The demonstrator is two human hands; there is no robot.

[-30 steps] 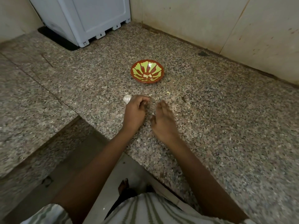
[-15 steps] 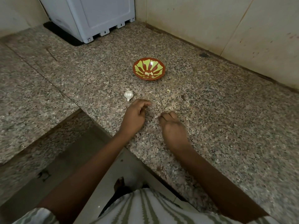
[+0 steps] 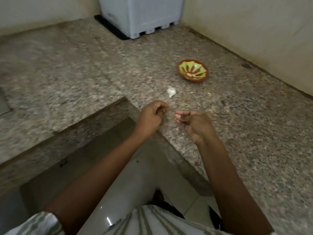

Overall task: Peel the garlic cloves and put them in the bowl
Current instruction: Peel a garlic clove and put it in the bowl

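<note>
Speckled granite bench (image 3: 237, 126) — polished stone; glazed painted bowl (image 3: 192, 70); papery garlic bulb (image 3: 171, 92); glossy floor tile (image 3: 128, 192); striped cloth shirt (image 3: 152, 223).

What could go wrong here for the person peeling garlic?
1. The left hand, its fingers curled, hangs right over the edge of the counter. Anything small it may pinch (too blurred to tell) could slip and drop to the floor.
2. The garlic bulb lies loose between the hands and the bowl, so a reach toward the bowl might knock or roll it.
</note>
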